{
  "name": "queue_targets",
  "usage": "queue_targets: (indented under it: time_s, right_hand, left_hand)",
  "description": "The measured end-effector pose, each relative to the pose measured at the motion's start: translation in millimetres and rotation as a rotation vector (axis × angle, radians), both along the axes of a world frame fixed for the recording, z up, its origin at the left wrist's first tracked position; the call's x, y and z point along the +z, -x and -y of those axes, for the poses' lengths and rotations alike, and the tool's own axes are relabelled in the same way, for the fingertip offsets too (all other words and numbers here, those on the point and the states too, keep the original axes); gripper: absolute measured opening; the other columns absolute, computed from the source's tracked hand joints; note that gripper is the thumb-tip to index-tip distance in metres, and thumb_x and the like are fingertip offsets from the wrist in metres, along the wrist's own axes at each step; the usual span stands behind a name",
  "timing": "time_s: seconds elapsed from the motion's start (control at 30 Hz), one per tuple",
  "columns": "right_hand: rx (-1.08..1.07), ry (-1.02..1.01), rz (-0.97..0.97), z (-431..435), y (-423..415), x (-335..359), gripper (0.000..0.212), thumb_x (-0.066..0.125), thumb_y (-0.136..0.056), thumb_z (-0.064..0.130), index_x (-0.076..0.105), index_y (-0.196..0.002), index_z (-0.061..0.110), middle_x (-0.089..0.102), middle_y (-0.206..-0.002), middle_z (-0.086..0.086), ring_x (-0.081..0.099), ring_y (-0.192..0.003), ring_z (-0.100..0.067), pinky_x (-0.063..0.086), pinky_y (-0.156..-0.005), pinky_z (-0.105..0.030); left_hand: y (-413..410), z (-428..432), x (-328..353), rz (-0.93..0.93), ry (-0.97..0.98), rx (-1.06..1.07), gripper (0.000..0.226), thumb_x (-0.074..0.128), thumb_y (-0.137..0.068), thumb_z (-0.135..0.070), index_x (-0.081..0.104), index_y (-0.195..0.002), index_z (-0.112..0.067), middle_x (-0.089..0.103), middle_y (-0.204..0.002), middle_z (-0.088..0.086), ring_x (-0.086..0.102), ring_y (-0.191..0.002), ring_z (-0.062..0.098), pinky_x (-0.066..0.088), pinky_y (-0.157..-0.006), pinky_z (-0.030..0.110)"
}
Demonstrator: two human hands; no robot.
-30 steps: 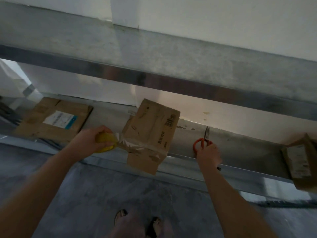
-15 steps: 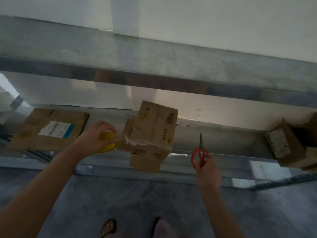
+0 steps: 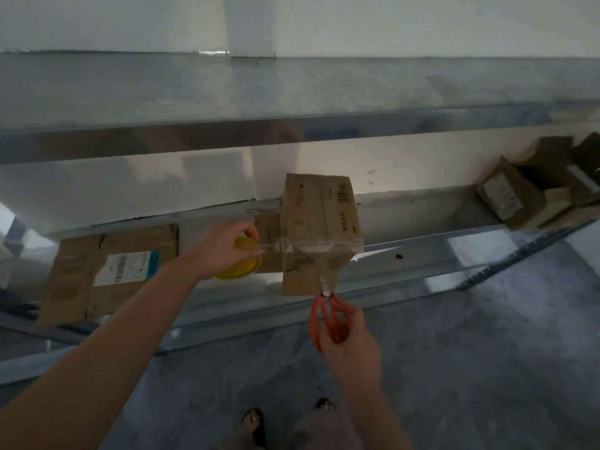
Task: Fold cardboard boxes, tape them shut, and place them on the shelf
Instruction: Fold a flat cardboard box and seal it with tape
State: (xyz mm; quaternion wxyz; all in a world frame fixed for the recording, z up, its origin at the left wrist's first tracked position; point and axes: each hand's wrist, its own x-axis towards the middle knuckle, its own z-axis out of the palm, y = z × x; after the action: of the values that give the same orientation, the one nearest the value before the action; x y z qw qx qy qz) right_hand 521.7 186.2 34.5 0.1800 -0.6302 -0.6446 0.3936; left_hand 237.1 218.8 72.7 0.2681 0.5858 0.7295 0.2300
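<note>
Both grips are full: left grip [image 3: 227, 245] curled round the yellow tape roll [image 3: 239, 271], right grip [image 3: 352, 341] hooked into the orange scissors [image 3: 319, 319], and the cardboard box [image 3: 319, 228] sits just above it on the shelf [image 3: 422, 247] lip, probably light and dentable, so hold its side walls.

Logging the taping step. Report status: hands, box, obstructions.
Left hand grips yellow tape roll, strip stretched to box. Right hand holds orange scissors, blades at box's lower edge. Nothing in the way.
</note>
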Motion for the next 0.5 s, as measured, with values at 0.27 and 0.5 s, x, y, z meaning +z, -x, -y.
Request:
queue_targets:
  time_s: [0.27,0.5]
  right_hand:
    - [0.029,0.505,-0.518,3.7,41.5,-10.4,0.023,0.057,-0.096,0.001,0.048,-0.117,0.006,0.067,-0.069,0.011,0.059,-0.054,0.007,0.041,-0.052,-0.01]
    - [0.047,0.528,-0.54,-7.7,51.7,-5.6,0.019,0.069,-0.09,0.031,0.057,-0.104,0.026,0.06,-0.081,0.002,0.055,-0.069,-0.008,0.041,-0.059,-0.016]
  left_hand:
    - [3.4,-9.5,-9.5,0.047,0.025,-0.002,0.018,0.074,-0.082,-0.029,0.06,-0.091,-0.022,0.06,-0.093,-0.005,0.055,-0.089,0.013,0.041,-0.074,0.028]
    - [3.5,-11.4,-12.9,0.085,0.066,0.009,0.018,0.072,-0.083,-0.033,0.06,-0.093,-0.025,0.06,-0.097,-0.004,0.055,-0.091,0.014,0.047,-0.082,0.036]
